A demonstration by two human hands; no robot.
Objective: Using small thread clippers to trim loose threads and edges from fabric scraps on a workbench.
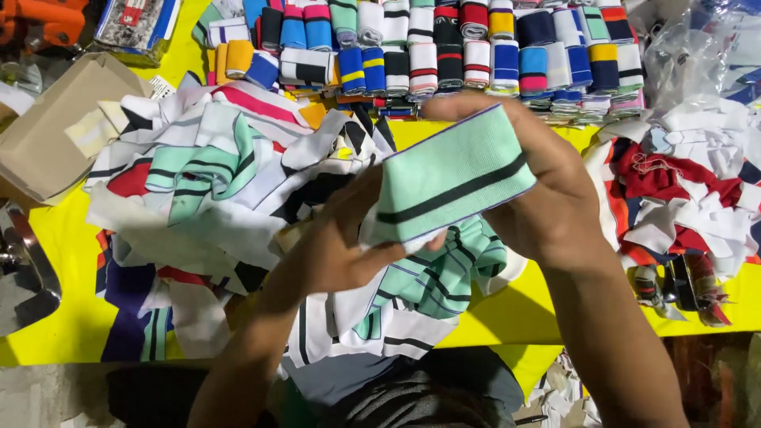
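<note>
Both hands hold one folded piece of ribbed mint-green cloth (452, 178) with a black stripe and thin purple edges, up over the middle of the yellow table (55, 238). The left hand (341, 238) pinches its lower corner, and the right hand (547, 198) wraps its fingers around the far side. A messy heap of soft striped cloth strips (222, 182) lies at nine o'clock, neat rolled bands (444, 47) sit at twelve o'clock, red and white scraps (682, 190) at three o'clock, and a brown cardboard box (55, 127) at ten o'clock.

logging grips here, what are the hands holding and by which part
Both hands hold one folded mint-green ribbed knit band with a black stripe: the left hand at its lower left end, the right hand around its right end.
</note>
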